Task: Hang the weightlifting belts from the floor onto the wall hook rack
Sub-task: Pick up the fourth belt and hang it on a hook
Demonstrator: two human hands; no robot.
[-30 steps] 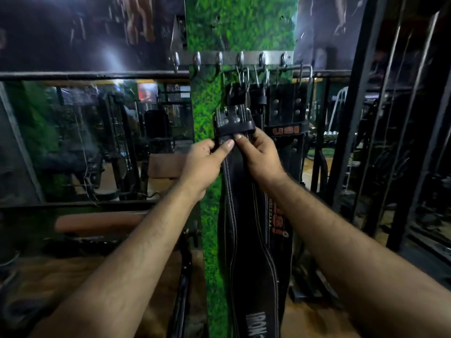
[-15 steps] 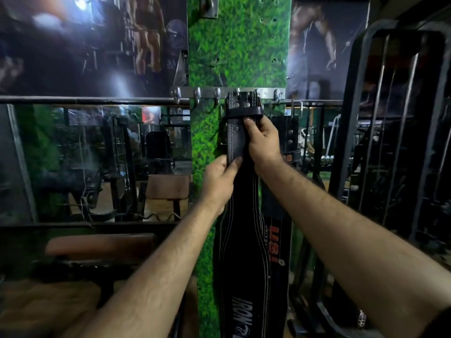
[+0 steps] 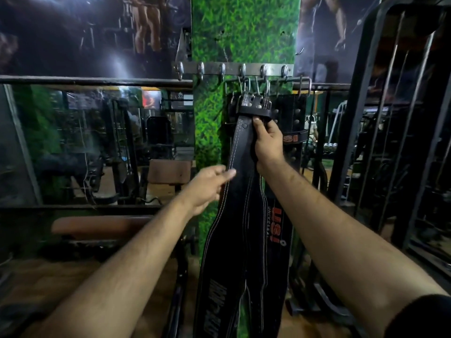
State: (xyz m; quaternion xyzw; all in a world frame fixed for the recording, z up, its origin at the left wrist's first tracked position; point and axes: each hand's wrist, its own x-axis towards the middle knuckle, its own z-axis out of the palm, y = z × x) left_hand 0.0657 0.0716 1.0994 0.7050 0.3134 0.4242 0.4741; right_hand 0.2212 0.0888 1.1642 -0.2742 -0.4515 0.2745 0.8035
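Black leather weightlifting belt with white stitching (image 3: 240, 215) hangs lengthwise at frame centre, running from its buckle end just below the rack down to the bottom edge. Buckle end with metal prongs (image 3: 255, 101) sits among wire hooks under the steel wall hook rack (image 3: 233, 69), upper centre; whether the buckle is actually seated on a hook cannot be told.

Right hand (image 3: 268, 142), centre of frame: fingers curled round the belt's right edge just under the black keeper loop, thumb tip pressed against the strap front.

Left hand (image 3: 207, 189), lower and to the left: thumb and fingers pinch the belt's left stitched edge, fingertips pressed together.

Second black belt with red USI lettering (image 3: 277, 225) hangs directly behind and to the right of the held belt, partly covered by it. Its upper part, studded, shows at centre right beside the right hand.

Rack is a horizontal metal strip with six rounded hooks, fixed across a green grass-print pillar (image 3: 244, 28). Left three hooks carry nothing visible.

Mirror panel (image 3: 97, 142) fills the left of frame, reflecting gym machines. Brown padded bench (image 3: 102, 226) at lower left. Dark steel machine frame (image 3: 366, 93) at right edge.
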